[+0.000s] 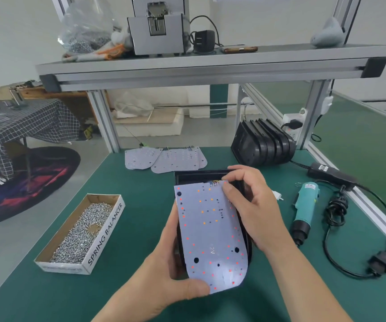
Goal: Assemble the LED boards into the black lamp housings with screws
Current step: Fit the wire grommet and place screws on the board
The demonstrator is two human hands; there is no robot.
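**LED board held over a housing at the green worktop**

Green matting covers the worktop (pixel 140 194) in front of you, framed by grey aluminium posts that carry a shelf (pixel 210 63) overhead. Beyond the left edge the room has a grey floor, a dark round rug (pixel 31 182) and a table under a checked cloth (pixel 24 126).

On the shelf stand a grey machine (pixel 157 31), a clear bag (pixel 87 29) with small metal parts at its bottom, a black plug adapter (pixel 203 40) and a phone (pixel 239 49).

At the back right of the worktop a stack of black housings (pixel 264 145) lies on its side. Left of it the spare LED boards (pixel 166 159) overlap flat on the mat. A cardboard box (pixel 104 233) at your left holds loose screws (pixel 82 231); its side reads "SPRING BALANCER". At your right lie a teal electric screwdriver (pixel 303 212) and a black power brick (pixel 329 174) with coiled cable; their labels are too small to read.

You hold one black housing (pixel 201 176) above the middle of the worktop, with a white LED board (pixel 210 235) lying tilted over its open face. Near the board's lower end "2V" is legible.

Your left hand (pixel 171 275) wraps its fingers round the housing's left side, thumb pressed on the board's near corner. Your right hand (pixel 254 205) pinches the board's far right corner between thumb and curled fingers, beside the small wires there.
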